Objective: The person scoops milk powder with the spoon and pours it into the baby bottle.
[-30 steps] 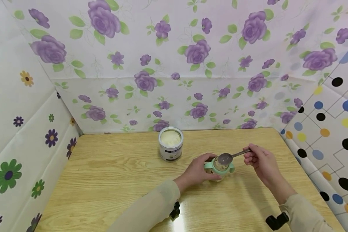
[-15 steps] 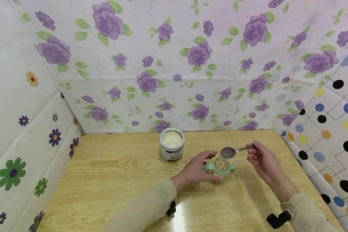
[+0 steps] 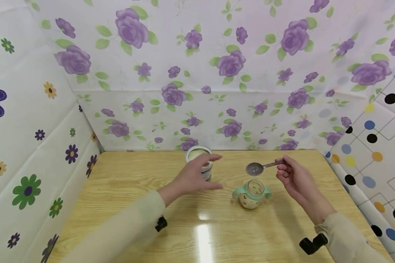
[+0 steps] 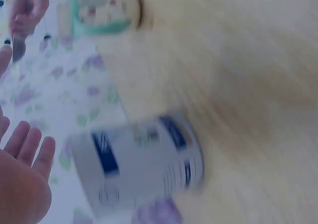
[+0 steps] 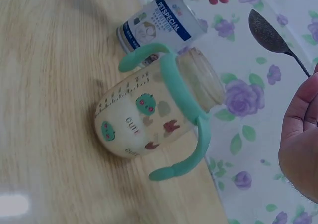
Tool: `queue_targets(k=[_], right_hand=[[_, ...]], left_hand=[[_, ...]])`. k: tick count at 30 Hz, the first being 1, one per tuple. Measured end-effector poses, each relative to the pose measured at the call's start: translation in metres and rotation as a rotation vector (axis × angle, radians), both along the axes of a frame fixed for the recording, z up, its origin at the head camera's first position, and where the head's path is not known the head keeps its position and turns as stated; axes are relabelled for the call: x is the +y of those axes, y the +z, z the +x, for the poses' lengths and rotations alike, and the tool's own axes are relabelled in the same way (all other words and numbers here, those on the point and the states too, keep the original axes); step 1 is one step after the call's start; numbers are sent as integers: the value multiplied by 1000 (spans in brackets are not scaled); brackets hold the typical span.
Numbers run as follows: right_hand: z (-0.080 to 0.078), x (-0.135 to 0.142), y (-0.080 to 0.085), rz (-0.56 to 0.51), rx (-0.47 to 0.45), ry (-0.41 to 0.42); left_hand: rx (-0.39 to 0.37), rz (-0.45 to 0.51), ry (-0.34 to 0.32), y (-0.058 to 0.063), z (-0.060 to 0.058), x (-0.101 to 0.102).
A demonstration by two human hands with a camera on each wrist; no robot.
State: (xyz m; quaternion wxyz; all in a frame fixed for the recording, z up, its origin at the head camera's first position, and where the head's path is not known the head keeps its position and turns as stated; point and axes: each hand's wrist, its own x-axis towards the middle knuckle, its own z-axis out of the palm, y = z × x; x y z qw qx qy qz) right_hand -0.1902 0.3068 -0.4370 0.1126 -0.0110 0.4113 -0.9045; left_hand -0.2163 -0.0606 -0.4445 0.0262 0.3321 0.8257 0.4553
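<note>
My right hand (image 3: 294, 180) pinches the handle of a metal spoon (image 3: 255, 168), its bowl held in the air behind the bottle's mouth. A lidless baby bottle (image 3: 249, 200) with two mint-green handles stands upright on the table; in the right wrist view pale powder (image 5: 121, 122) lies low inside it. My left hand (image 3: 189, 177) is open, thumb and fingers spread wide, in front of the milk powder can (image 3: 206, 172), partly hiding it. The can's label shows in the left wrist view, where the can (image 4: 141, 167) is blurred.
The wooden table (image 3: 131, 204) ends against a wall covered in purple-flowered cloth (image 3: 171, 120). Patterned cloth also hangs on the left (image 3: 46, 175) and right (image 3: 375, 157). Black cameras are strapped to both wrists.
My left hand has let go of the bottle and moved left toward the can. The spoon has risen away from the bottle's mouth, which now shows uncovered.
</note>
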Motion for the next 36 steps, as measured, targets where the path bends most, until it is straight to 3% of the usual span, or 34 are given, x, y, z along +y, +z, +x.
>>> queue_targets(k=[6, 12, 26, 36], right_hand=[[-12, -18, 9, 56, -9, -1], [-23, -36, 13, 95, -25, -11], [-39, -77, 21, 174, -14, 9], [-55, -104, 21, 285, 2, -7]], left_hand=[[41, 22, 108, 3, -19, -42], [-25, 43, 139, -12, -35, -61], [-239, 125, 204, -71, -57, -66], [-362, 201, 200, -90, -57, -58]])
